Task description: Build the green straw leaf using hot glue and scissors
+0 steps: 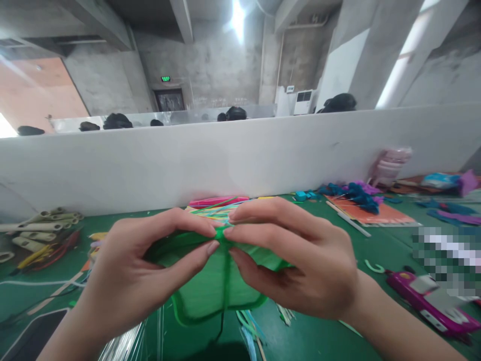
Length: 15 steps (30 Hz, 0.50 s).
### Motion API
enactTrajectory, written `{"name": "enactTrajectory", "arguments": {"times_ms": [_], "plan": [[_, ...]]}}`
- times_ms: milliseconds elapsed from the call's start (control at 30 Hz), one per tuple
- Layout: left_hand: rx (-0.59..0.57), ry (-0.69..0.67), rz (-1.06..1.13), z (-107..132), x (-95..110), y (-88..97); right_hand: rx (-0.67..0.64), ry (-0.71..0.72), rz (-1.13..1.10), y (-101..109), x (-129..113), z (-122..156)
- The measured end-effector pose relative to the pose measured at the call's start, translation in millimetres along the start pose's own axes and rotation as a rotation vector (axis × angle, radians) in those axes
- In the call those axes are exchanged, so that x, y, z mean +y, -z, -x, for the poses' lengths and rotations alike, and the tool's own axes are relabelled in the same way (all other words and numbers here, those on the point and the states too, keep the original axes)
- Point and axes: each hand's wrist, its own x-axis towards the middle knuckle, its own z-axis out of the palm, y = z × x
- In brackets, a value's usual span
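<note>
A translucent green fabric piece (203,296) with a darker green edging hangs between my hands, and a dark seam or stem runs down its middle. My left hand (146,265) pinches its top edge at the centre between thumb and index finger. Close beside that pinch, my right hand (296,260) has its thumb and fingers closed on the same top edge. The fingertips of both hands nearly meet there. A thin dark wire end (221,323) sticks out below the piece. Parts of the green piece behind my fingers are hidden.
A white partition (169,168) stands behind the green table (311,331). Bamboo-like tubes (45,230) lie left, with clear strands (126,343) in front. To the right are an orange sheet (372,213), blue fabric pieces (356,195) and a magenta device (424,301).
</note>
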Motion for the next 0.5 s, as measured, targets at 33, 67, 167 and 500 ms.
{"name": "enactTrajectory", "arguments": {"times_ms": [33, 67, 167, 500], "plan": [[0.004, 0.001, -0.008, 0, 0, 0.0, -0.011, 0.018, 0.016, -1, 0, 0], [0.002, 0.006, -0.015, 0, 0, 0.0, -0.019, 0.031, 0.032, -1, 1, 0], [0.002, 0.016, -0.015, 0, 0, 0.2, -0.035, 0.02, 0.013, 0, 2, 0], [-0.092, 0.024, -0.082, 1, -6, -1.6, -0.3, -0.535, -0.228, 23, 7, 22]]}}
